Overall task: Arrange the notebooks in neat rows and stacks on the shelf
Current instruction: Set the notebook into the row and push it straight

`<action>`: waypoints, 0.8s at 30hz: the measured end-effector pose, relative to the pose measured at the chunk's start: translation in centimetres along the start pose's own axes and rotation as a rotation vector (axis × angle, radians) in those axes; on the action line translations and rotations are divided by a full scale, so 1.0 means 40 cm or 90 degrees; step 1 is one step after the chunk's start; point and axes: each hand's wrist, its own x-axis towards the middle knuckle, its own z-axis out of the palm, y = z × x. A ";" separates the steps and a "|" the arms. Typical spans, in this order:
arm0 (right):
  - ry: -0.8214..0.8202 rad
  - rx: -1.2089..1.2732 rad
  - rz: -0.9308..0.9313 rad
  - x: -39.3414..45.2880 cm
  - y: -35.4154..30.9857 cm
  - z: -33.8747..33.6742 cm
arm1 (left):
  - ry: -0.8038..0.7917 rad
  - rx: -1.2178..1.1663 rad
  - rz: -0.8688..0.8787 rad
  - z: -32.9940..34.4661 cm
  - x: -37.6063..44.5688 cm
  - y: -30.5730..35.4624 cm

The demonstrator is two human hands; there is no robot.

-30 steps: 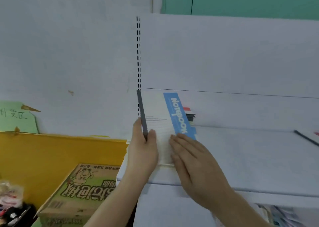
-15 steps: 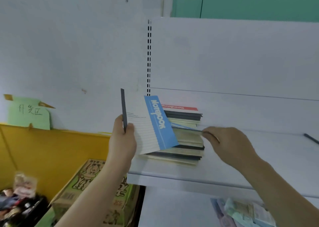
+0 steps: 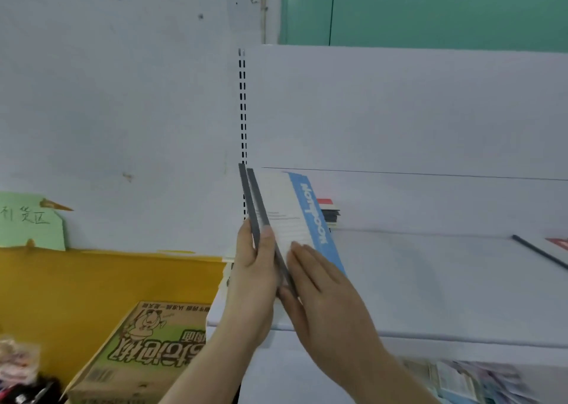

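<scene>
Two thin notebooks with grey spines (image 3: pixel 250 200) stand upright and side by side above the left end of the white shelf (image 3: pixel 430 283). The nearer one has a white cover with a blue "NOTEBOOK" band (image 3: pixel 313 216). My left hand (image 3: pixel 255 274) grips both by their spines, thumb on the front cover. My right hand (image 3: pixel 319 287) lies flat against the front cover with its fingers together. Behind them a stack of notebooks (image 3: pixel 330 214) with a red top cover peeks out, mostly hidden.
A dark-spined notebook (image 3: pixel 541 251) lies at the shelf's right end. A cardboard box (image 3: pixel 138 351) sits below left, against a yellow panel (image 3: pixel 92 287). A perforated upright (image 3: pixel 242 108) marks the shelf's left side. Loose paper items (image 3: pixel 461 379) lie on the lower shelf.
A second notebook has joined the first in my left hand. My right hand came off the stack and now presses flat on the front cover. The held notebooks now hide most of the stack.
</scene>
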 end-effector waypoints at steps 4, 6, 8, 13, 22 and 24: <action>-0.061 0.032 -0.026 -0.042 0.020 -0.030 | -0.032 0.030 0.014 0.017 -0.002 -0.028; -0.062 0.030 -0.011 -0.059 0.044 -0.058 | -0.053 0.010 0.000 0.035 -0.003 -0.042; -0.038 0.011 0.054 -0.076 0.088 -0.089 | -0.076 -0.025 -0.023 0.055 -0.004 -0.052; -0.125 0.050 0.278 -0.130 0.197 -0.181 | -0.099 -0.046 -0.002 0.127 -0.017 -0.089; -0.098 -0.018 0.326 -0.250 0.329 -0.330 | -0.127 0.131 0.072 0.384 -0.095 -0.160; -0.131 -0.023 0.350 -0.289 0.391 -0.370 | -0.135 0.144 0.069 0.460 -0.121 -0.172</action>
